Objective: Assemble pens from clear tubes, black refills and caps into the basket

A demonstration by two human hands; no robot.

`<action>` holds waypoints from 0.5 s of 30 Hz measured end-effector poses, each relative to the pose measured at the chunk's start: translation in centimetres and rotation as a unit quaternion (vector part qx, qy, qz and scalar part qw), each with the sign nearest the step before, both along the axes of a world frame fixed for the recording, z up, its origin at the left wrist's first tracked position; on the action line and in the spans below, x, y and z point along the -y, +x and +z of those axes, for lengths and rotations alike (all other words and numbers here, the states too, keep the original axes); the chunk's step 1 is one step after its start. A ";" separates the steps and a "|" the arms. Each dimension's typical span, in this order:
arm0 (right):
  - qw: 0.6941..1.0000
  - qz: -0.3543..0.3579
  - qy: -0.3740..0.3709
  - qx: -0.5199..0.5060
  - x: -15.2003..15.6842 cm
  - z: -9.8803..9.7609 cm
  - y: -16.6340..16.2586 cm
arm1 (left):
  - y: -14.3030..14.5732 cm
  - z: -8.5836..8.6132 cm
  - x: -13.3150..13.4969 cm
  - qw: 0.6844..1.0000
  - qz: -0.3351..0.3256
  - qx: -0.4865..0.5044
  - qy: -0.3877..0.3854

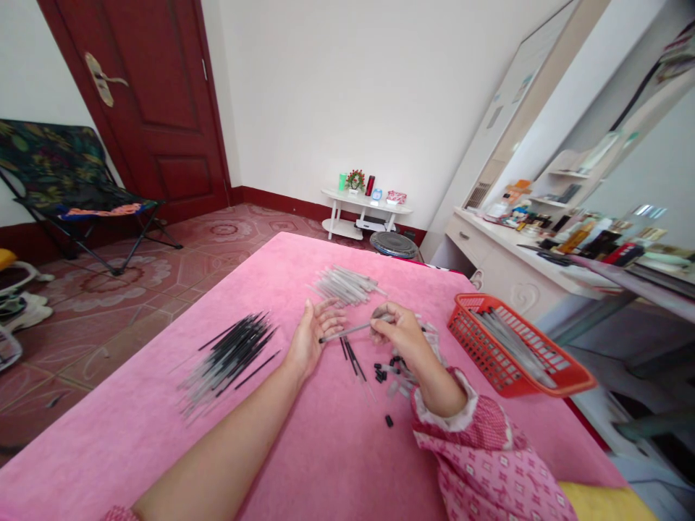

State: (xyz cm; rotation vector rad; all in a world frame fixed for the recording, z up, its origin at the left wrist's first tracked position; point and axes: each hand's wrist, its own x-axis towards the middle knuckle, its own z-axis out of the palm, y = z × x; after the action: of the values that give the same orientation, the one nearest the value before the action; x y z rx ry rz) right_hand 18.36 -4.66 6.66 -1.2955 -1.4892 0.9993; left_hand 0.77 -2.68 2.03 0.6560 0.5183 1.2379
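Note:
My right hand [400, 334] is closed in a pinch around a thin grey pen [347, 333], which it holds nearly level. The pen's dark end meets the palm side of my left hand [315, 334], whose fingers are stretched out and apart. Below the pen lie a few dark pen refills [354, 358]. Small black plugs [381, 372] and translucent caps [400, 383] are scattered beside and under my right forearm. Behind my hands is a pile of translucent pen barrels [346, 284]. To the left of my left hand spreads a pile of black-and-clear refills [236, 354].
A red plastic basket [507, 383] with grey pens [518, 344] stands at the right edge of the pink-covered table [326, 463]. A single black plug [389, 420] lies nearer me. Beyond are a round stool [395, 244], a dressing table [489, 250] and a folding chair [59, 174].

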 end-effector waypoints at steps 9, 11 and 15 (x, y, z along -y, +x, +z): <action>0.979 0.045 -0.003 0.197 2.1 3.3 3.9 | -1.0 -1.4 -1.4 0.998 0.043 0.045 -0.020; 0.966 -0.077 0.059 0.241 2.4 5.1 7.7 | -1.0 -1.6 -1.5 0.998 0.043 0.045 -0.020; 0.852 -0.332 0.053 0.402 4.0 7.1 16.2 | -0.9 -1.9 -1.8 0.998 0.043 0.045 -0.019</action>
State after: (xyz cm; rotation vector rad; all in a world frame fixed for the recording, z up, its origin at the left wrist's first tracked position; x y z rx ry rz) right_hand 34.53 -8.64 13.79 -2.0806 -1.4329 -0.1254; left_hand -0.11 -0.91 0.11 0.5480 0.4967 1.3289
